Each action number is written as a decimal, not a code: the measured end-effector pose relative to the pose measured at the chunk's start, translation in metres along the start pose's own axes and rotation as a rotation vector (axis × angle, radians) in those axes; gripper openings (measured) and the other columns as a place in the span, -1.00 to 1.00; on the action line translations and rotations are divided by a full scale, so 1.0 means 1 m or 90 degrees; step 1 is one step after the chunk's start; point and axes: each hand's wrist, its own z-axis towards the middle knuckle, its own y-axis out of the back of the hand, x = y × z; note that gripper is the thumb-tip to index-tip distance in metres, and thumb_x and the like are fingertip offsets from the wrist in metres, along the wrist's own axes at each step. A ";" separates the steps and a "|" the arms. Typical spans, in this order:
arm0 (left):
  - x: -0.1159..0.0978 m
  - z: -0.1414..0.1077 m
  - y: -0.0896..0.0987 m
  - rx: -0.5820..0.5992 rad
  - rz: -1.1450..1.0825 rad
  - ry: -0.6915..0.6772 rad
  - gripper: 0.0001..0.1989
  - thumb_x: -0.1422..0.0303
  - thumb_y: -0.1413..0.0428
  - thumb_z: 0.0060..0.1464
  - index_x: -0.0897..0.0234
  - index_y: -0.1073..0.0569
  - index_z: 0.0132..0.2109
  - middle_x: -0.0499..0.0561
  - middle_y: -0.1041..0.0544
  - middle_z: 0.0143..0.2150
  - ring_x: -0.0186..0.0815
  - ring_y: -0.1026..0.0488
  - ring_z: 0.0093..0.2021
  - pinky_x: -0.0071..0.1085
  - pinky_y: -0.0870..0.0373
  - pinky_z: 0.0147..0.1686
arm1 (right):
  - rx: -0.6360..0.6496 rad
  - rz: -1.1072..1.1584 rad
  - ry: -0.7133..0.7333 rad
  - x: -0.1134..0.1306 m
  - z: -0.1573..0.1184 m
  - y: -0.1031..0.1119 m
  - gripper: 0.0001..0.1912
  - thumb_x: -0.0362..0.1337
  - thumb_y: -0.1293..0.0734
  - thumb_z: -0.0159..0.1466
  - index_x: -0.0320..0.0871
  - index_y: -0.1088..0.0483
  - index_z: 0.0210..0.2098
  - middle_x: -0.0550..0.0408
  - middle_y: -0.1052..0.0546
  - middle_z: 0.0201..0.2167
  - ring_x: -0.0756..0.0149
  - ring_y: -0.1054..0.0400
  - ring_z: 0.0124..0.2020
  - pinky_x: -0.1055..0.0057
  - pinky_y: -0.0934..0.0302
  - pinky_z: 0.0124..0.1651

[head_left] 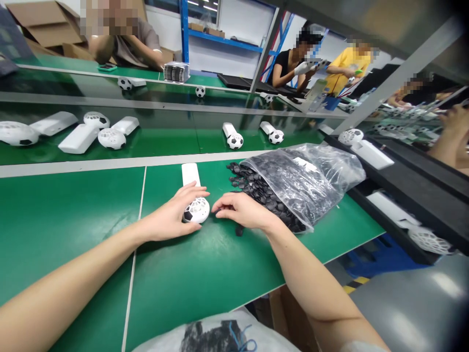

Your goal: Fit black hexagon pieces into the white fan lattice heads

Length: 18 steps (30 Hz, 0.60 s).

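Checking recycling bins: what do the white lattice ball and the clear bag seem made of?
The white lattice ball looks like moulded plastic: smooth, faintly glossy, crisp openwork. The clear crinkled bag looks like thin plastic film, shiny with sharp creases.

One left hand (168,215) and one right hand (244,210) show, with one football-patterned lattice ball (196,210) and one white handle (190,174) between them. Farther off lie five more balls (112,138) and five more handles (78,138). One clear plastic bag (311,181) holds black pieces (256,190), probably hundreds. Three co-workers (135,49) sit beyond.
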 end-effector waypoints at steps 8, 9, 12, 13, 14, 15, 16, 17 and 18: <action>-0.001 0.001 0.000 0.005 -0.041 -0.012 -0.39 0.33 -0.10 -0.05 0.17 -0.11 0.16 0.07 -0.05 0.28 -0.11 0.26 0.32 -0.01 0.12 0.22 | -0.091 0.008 0.171 0.014 0.000 -0.006 -0.76 -0.39 -0.21 0.24 -0.01 -0.49 -0.27 0.13 -0.44 -0.29 0.40 -0.33 -0.23 0.40 -0.22 -0.13; -0.003 0.001 -0.001 0.000 -0.046 0.000 -0.39 0.28 -0.11 -0.05 0.17 -0.13 0.15 0.07 -0.08 0.27 -0.10 0.26 0.32 -0.01 0.10 0.22 | -0.090 0.001 0.177 0.015 -0.001 -0.007 -0.77 -0.39 -0.21 0.24 -0.02 -0.48 -0.27 0.12 -0.44 -0.29 0.39 -0.33 -0.22 0.40 -0.22 -0.13; -0.009 0.003 -0.004 -0.034 -0.050 0.048 -0.42 0.12 -0.12 -0.06 0.17 -0.20 0.10 0.08 -0.13 0.25 -0.05 0.21 0.31 -0.03 0.04 0.20 | -0.105 0.032 0.173 0.017 0.000 -0.009 -0.87 -0.39 -0.27 0.20 -0.08 -0.44 -0.33 0.14 -0.46 -0.36 0.37 -0.33 -0.24 0.38 -0.21 -0.11; -0.011 0.003 -0.005 -0.046 -0.048 0.060 -0.44 0.09 -0.11 -0.05 0.18 -0.22 0.08 0.09 -0.14 0.24 -0.04 0.17 0.30 -0.04 0.02 0.19 | -0.105 0.073 0.163 0.017 0.001 -0.009 -0.91 -0.39 -0.30 0.17 -0.11 -0.42 -0.35 0.15 -0.46 -0.38 0.38 -0.34 -0.27 0.39 -0.22 -0.13; -0.012 0.004 -0.005 -0.055 -0.043 0.065 -0.45 0.08 -0.10 -0.05 0.18 -0.23 0.07 0.10 -0.15 0.24 -0.03 0.13 0.30 -0.04 0.00 0.18 | -0.099 0.128 0.150 0.016 0.003 -0.011 -0.94 -0.40 -0.33 0.14 -0.13 -0.39 -0.37 0.17 -0.45 -0.40 0.40 -0.34 -0.31 0.40 -0.23 -0.15; -0.012 0.004 -0.006 -0.061 -0.038 0.065 -0.45 0.09 -0.10 -0.04 0.18 -0.23 0.07 0.10 -0.16 0.24 -0.03 0.10 0.29 -0.05 -0.02 0.17 | -0.087 0.190 0.134 0.015 0.004 -0.012 -0.92 -0.39 -0.35 0.12 -0.15 -0.36 -0.38 0.18 -0.44 -0.42 0.42 -0.34 -0.34 0.42 -0.24 -0.19; -0.013 0.004 -0.006 -0.062 -0.034 0.059 -0.46 0.10 -0.10 -0.04 0.18 -0.23 0.07 0.10 -0.17 0.23 -0.04 0.08 0.28 -0.06 -0.02 0.17 | -0.073 0.249 0.117 0.013 0.005 -0.014 -0.89 -0.39 -0.36 0.09 -0.16 -0.34 -0.38 0.18 -0.43 -0.42 0.43 -0.33 -0.37 0.43 -0.25 -0.21; -0.013 0.004 -0.007 -0.060 -0.031 0.051 -0.47 0.12 -0.10 -0.04 0.18 -0.22 0.07 0.10 -0.17 0.23 -0.05 0.07 0.28 -0.07 -0.03 0.17 | -0.060 0.298 0.101 0.012 0.007 -0.015 -0.86 -0.39 -0.38 0.07 -0.18 -0.32 -0.38 0.19 -0.42 -0.43 0.44 -0.33 -0.38 0.44 -0.24 -0.23; -0.013 0.003 -0.007 -0.059 -0.029 0.044 -0.48 0.14 -0.09 -0.03 0.17 -0.22 0.07 0.09 -0.18 0.23 -0.06 0.06 0.28 -0.09 -0.03 0.17 | -0.055 0.330 0.088 0.011 0.008 -0.017 -0.84 -0.38 -0.39 0.06 -0.18 -0.31 -0.39 0.19 -0.41 -0.44 0.45 -0.32 -0.39 0.44 -0.24 -0.23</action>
